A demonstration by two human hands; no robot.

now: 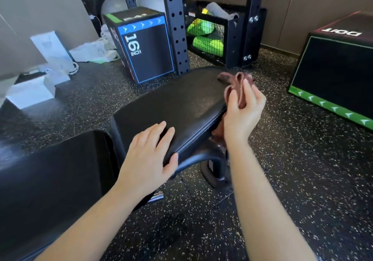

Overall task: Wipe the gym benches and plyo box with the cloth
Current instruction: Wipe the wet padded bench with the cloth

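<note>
Right now my left hand (147,155) lies flat on the near corner of the bench seat (181,103). The fingers are straight and spread a little over the black padding, and the thumb presses against the seat's side edge. It holds nothing.

My right hand (243,115) is at the seat's right edge, fingers curled round the cloth (230,77). The cloth is reddish-brown and bunched. One blurred fold sticks up past my fingertips over the seat's far right corner, and another part hangs below my palm, beside the seat's edge. I cannot tell whether it touches the padding.

Just left of the seat, on the near side, is the bench's second black pad (50,180), with a narrow gap between them. Under the seat a curved metal leg (201,157) reaches down to the speckled floor (292,180).

Beyond the seat's far left corner stands a black box (145,46) marked "16 INCH", framed in blue, beside a black rack post (175,24) full of holes. Behind the seat's far end is a wire basket (210,38) with green things inside. Well off to the seat's right sits a second black box (333,74) with a green strip along its bottom. Far left of the seat are white bags and cartons (32,93).
</note>
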